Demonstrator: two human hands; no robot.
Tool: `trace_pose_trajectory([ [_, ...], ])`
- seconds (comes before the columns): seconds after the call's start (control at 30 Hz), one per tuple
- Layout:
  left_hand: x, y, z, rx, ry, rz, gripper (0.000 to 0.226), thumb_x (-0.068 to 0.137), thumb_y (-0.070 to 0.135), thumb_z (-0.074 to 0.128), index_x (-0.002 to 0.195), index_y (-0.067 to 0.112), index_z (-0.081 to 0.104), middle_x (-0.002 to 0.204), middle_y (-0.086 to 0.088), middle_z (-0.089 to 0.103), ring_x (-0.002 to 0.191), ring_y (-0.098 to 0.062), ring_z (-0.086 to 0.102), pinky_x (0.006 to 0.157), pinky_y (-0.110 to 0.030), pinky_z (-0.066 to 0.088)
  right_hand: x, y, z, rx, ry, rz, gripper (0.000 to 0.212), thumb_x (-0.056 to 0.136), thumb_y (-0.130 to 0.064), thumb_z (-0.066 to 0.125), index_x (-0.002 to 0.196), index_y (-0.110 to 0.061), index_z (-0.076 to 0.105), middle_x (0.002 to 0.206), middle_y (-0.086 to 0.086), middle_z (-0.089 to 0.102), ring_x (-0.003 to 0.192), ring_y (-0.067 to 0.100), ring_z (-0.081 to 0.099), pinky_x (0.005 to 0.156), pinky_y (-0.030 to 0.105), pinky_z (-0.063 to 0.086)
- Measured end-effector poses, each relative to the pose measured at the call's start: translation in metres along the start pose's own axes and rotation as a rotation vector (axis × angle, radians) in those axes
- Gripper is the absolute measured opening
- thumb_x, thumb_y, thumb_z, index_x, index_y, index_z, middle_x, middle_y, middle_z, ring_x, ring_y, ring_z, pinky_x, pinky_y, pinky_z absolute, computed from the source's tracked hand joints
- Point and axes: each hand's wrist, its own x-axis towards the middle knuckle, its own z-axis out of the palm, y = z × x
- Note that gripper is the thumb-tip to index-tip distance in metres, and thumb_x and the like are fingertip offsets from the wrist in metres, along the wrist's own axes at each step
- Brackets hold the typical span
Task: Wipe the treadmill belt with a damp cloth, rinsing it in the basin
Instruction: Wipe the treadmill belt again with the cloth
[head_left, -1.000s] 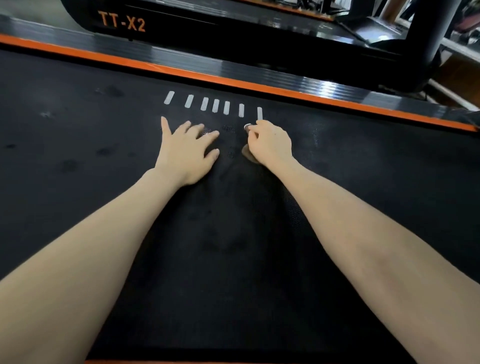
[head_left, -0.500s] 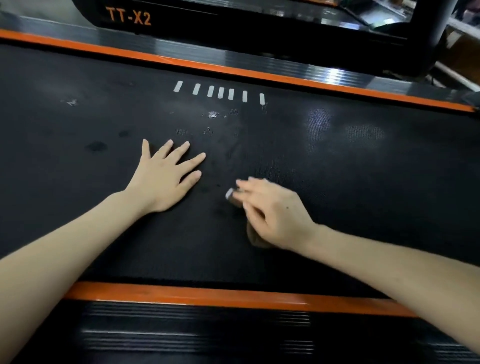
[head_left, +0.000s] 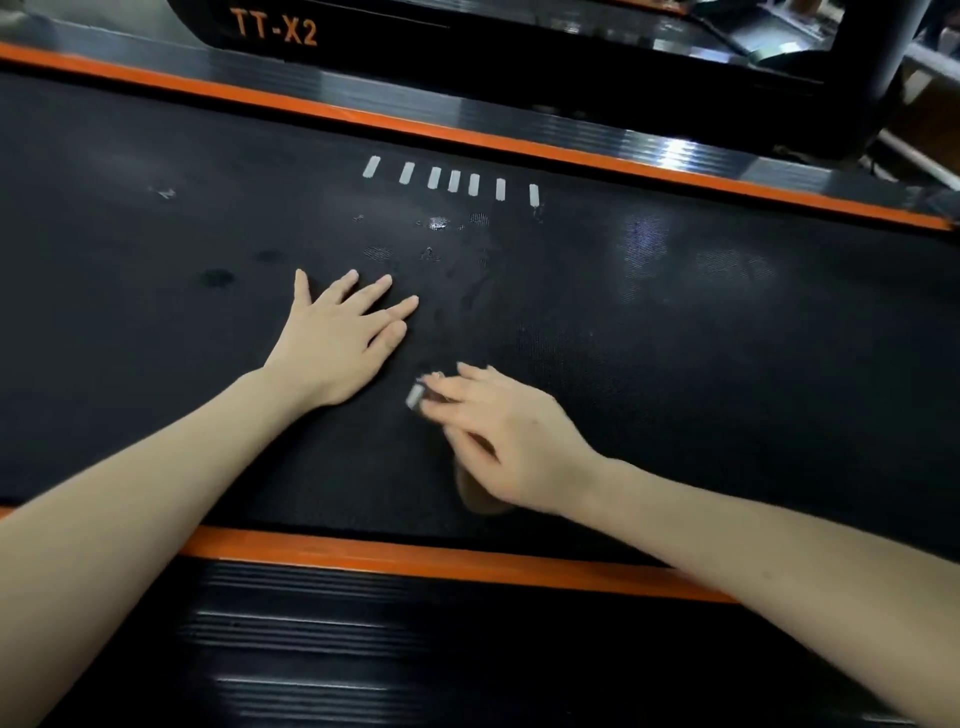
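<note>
Pressing flat on the treadmill belt (head_left: 727, 364), the left hand (head_left: 337, 343) lay released, palm down, its fingers straight and spread, holding nothing. Just beside it, nearer the person, the right hand (head_left: 511, 441) lay over the cloth (head_left: 480, 501), which sat on the belt close to the near edge. Only a brownish fold of the cloth showed under the heel of the hand, and a small pale tag (head_left: 414, 397) stuck out at the fingertips. The right fingers reached forward, slightly bent and blurred, so I cannot tell whether they pinched the cloth or only pressed it down. The two hands did not touch. Past the left fingertips the dark belt carried small wet, shiny patches (head_left: 439, 223), and a darker spot (head_left: 217, 277) lay off to the left of that hand. A row of seven short white marks (head_left: 453, 181) was printed on the belt near its far edge. An orange stripe (head_left: 415, 558) ran along the near edge of the belt, with a black ribbed side rail (head_left: 311, 649) below it, and a second orange stripe (head_left: 519, 143) bordered the far edge. Beyond that stood a dark housing with the orange lettering TT-X2 (head_left: 274, 28).
</note>
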Motion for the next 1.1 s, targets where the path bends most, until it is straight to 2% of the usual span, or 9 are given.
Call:
trace_pose_trajectory([
  [0.13, -0.001, 0.001, -0.001, 0.004, 0.022, 0.01, 0.073, 0.083, 0.059, -0.009, 0.145, 0.042, 0.024, 0.156, 0.003, 0.021, 0.145, -0.026, 0.012, 0.113, -0.058, -0.002, -0.052, 0.031, -0.024, 0.022, -0.097, -0.172, 0.035, 0.094, -0.019, 0.044, 0.122, -0.013, 0.064, 0.136, 0.002, 0.055, 0.132, 0.026, 0.044, 0.107, 0.047, 0.038],
  [0.27, 0.001, 0.006, -0.002, -0.015, 0.032, 0.001, 0.047, 0.1, 0.046, 0.013, 0.145, 0.039, 0.027, 0.157, 0.002, 0.021, 0.145, -0.028, 0.012, 0.113, -0.057, -0.001, -0.045, 0.028, -0.019, 0.053, -0.074, -0.252, 0.032, 0.094, -0.019, 0.046, 0.115, -0.01, 0.068, 0.132, 0.004, 0.058, 0.13, 0.027, 0.047, 0.106, 0.047, 0.038],
  [0.4, 0.002, 0.004, -0.002, -0.124, 0.033, -0.013, 0.045, 0.101, 0.043, 0.014, 0.143, 0.04, 0.032, 0.156, 0.005, 0.023, 0.145, -0.025, 0.01, 0.114, -0.056, -0.001, 0.002, -0.006, 0.005, 0.088, -0.083, -0.391, 0.033, 0.095, -0.021, 0.043, 0.109, -0.008, 0.07, 0.127, 0.009, 0.061, 0.124, 0.033, 0.052, 0.103, 0.051, 0.04],
  [0.47, 0.001, 0.0, -0.003, -0.168, 0.046, -0.009, 0.049, 0.1, 0.047, 0.011, 0.141, 0.039, 0.037, 0.154, 0.006, 0.027, 0.145, -0.024, 0.013, 0.114, -0.057, -0.002, 0.016, -0.017, 0.013, 0.108, -0.106, -0.398, 0.032, 0.092, -0.019, 0.045, 0.108, -0.007, 0.07, 0.126, 0.009, 0.062, 0.123, 0.033, 0.052, 0.102, 0.052, 0.041],
  [0.6, -0.004, -0.008, -0.005, -0.105, 0.106, 0.022, 0.073, 0.085, 0.06, -0.001, 0.137, 0.037, 0.044, 0.149, 0.007, 0.037, 0.142, -0.023, 0.025, 0.113, -0.059, -0.004, -0.008, 0.004, -0.001, 0.103, -0.1, -0.377, 0.03, 0.092, -0.015, 0.047, 0.112, -0.009, 0.069, 0.132, 0.007, 0.058, 0.128, 0.03, 0.047, 0.104, 0.049, 0.039],
  [0.77, 0.003, -0.005, -0.003, 0.047, 0.052, -0.012, 0.076, 0.081, 0.062, -0.008, 0.144, 0.041, 0.03, 0.154, 0.006, 0.028, 0.143, -0.028, 0.02, 0.111, -0.061, -0.003, -0.019, 0.021, -0.005, 0.067, -0.013, -0.338, 0.028, 0.093, -0.016, 0.047, 0.106, -0.012, 0.072, 0.127, 0.003, 0.061, 0.126, 0.024, 0.051, 0.102, 0.045, 0.043],
  [0.87, 0.005, -0.005, 0.002, 0.072, 0.035, -0.023, 0.077, 0.08, 0.061, -0.009, 0.146, 0.041, 0.024, 0.156, 0.005, 0.023, 0.143, -0.029, 0.017, 0.11, -0.063, -0.001, 0.01, 0.028, 0.006, 0.008, 0.119, -0.242, 0.028, 0.089, -0.016, 0.048, 0.099, -0.01, 0.074, 0.121, 0.006, 0.065, 0.117, 0.026, 0.058, 0.097, 0.044, 0.048],
  [1.0, 0.004, -0.005, 0.0, 0.06, 0.022, -0.031, 0.078, 0.078, 0.063, -0.01, 0.146, 0.042, 0.023, 0.156, 0.007, 0.022, 0.144, -0.027, 0.015, 0.111, -0.063, -0.001, 0.069, 0.065, 0.011, -0.064, 0.328, 0.101, 0.035, 0.085, -0.022, 0.043, 0.092, -0.01, 0.076, 0.111, 0.006, 0.07, 0.108, 0.026, 0.064, 0.093, 0.036, 0.05],
  [1.1, 0.008, -0.005, -0.003, 0.078, 0.006, -0.027, 0.083, 0.073, 0.064, -0.014, 0.145, 0.044, 0.022, 0.156, 0.008, 0.02, 0.145, -0.025, 0.014, 0.111, -0.061, -0.005, 0.108, 0.092, 0.009, -0.083, 0.282, 0.278, 0.031, 0.089, -0.019, 0.046, 0.099, -0.014, 0.075, 0.119, 0.001, 0.066, 0.118, 0.022, 0.058, 0.094, 0.03, 0.045],
])
